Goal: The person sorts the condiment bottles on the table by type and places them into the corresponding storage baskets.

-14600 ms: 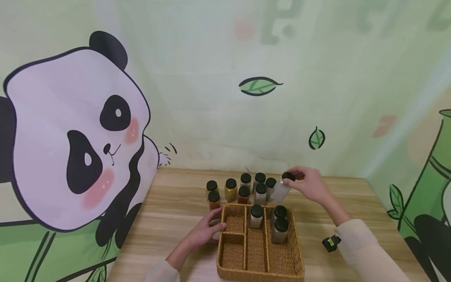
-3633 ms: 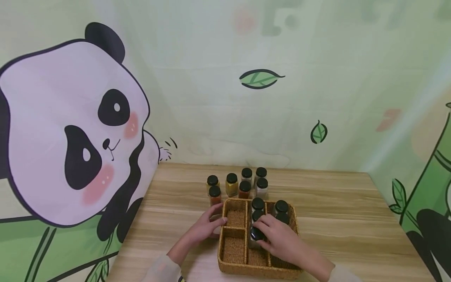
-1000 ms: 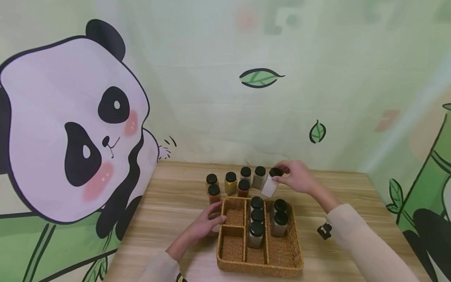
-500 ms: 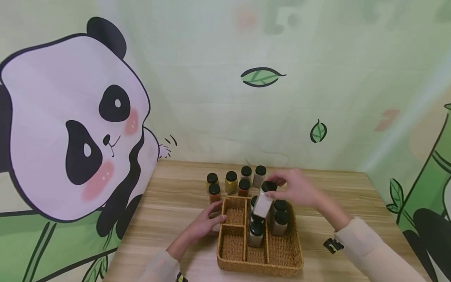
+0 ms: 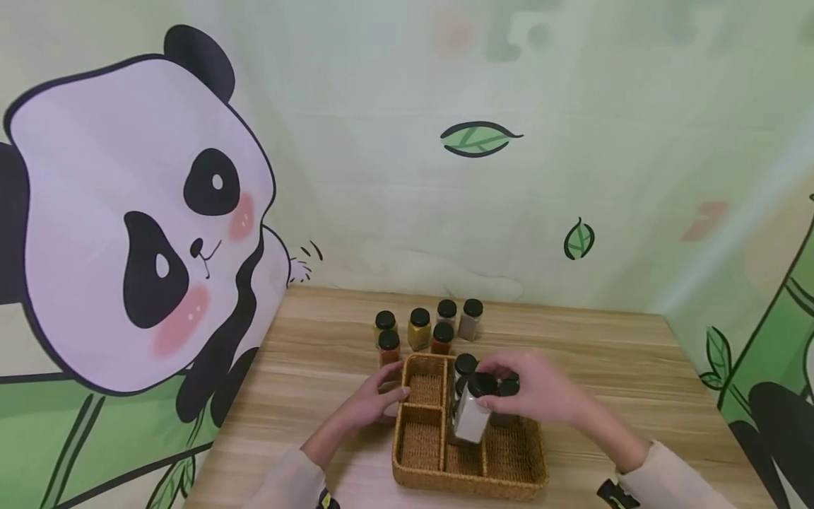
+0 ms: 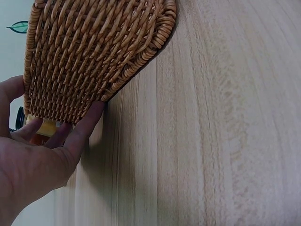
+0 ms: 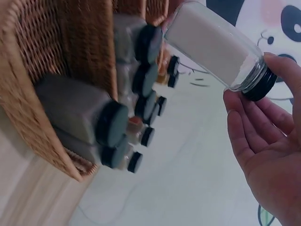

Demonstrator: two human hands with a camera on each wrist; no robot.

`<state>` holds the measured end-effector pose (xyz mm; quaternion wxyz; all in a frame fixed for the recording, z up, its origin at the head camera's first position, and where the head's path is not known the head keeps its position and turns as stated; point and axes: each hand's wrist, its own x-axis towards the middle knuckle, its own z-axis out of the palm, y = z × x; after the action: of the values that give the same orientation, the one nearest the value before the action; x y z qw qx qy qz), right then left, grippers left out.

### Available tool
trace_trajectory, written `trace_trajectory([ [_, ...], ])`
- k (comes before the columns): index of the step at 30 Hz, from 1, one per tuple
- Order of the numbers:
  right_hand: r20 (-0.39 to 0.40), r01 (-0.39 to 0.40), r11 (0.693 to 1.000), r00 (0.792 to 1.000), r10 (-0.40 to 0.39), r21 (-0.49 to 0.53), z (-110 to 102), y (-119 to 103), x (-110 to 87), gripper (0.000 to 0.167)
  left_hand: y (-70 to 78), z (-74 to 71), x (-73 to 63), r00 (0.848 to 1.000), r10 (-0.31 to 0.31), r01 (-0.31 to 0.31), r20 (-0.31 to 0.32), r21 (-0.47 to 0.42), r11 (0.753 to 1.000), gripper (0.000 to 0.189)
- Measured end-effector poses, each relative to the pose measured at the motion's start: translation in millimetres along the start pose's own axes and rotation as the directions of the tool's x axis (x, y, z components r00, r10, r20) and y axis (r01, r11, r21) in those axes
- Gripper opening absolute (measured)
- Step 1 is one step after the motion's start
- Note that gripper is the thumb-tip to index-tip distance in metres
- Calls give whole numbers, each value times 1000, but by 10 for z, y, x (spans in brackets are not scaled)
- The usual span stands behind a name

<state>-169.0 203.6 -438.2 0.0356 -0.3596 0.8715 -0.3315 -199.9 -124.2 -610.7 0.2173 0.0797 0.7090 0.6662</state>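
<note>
My right hand [image 5: 540, 390] pinches the black lid of a spice jar [image 5: 473, 422] filled with white powder. The jar hangs tilted over the front part of the middle compartment of a woven basket [image 5: 469, 485]. In the right wrist view, thumb and fingers meet around the lid, and the jar's glass body [image 7: 211, 44] points away from the palm. My left hand [image 5: 365, 406] holds the basket by its left wall near the back corner, thumb at the rim and fingers [image 6: 87, 125] against the outside. Behind the held jar, other black-lidded jars [image 5: 466, 364] stand in the middle compartment, partly hidden.
In the right compartment stand jars with black lids [image 7: 110, 123], mostly covered by my right hand in the head view. Several more jars [image 5: 419, 329] with yellow, red and pale contents stand on the wooden table [image 5: 591, 339] behind the basket. A printed panda cloth [image 5: 381, 177] hangs behind.
Over 14.6 seconds, more jars have come off the table into the middle compartment. In the last second, my right hand has brought the white-powder jar from the table over the basket. My left hand stays.
</note>
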Motion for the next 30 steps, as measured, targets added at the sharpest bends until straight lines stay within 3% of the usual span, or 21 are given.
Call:
trace_trajectory([
  [7, -13, 46, 997, 999, -46, -54, 288, 38, -157, 35, 28, -17, 19, 1000, -2, 2, 4, 10, 1000, 68],
  [14, 13, 3, 999, 1000, -2, -53, 626, 100, -293, 35, 11, -31, 3, 1000, 4, -4, 3, 12, 1000, 70],
  [20, 42, 25, 996, 999, -21, -89, 888, 144, -375, 35, -24, -12, -42, 1000, -3, 3, -1, 6, 1000, 75],
  [25, 22, 30, 987, 999, -27, -161, 1017, 192, -407, 36, -25, 3, -21, 1000, -4, 4, -1, -6, 1000, 71],
  [30, -30, 75, 976, 996, -82, -205, 1087, 221, -431, 37, -11, 0, 8, 1000, -9, 9, -3, -12, 1000, 69],
])
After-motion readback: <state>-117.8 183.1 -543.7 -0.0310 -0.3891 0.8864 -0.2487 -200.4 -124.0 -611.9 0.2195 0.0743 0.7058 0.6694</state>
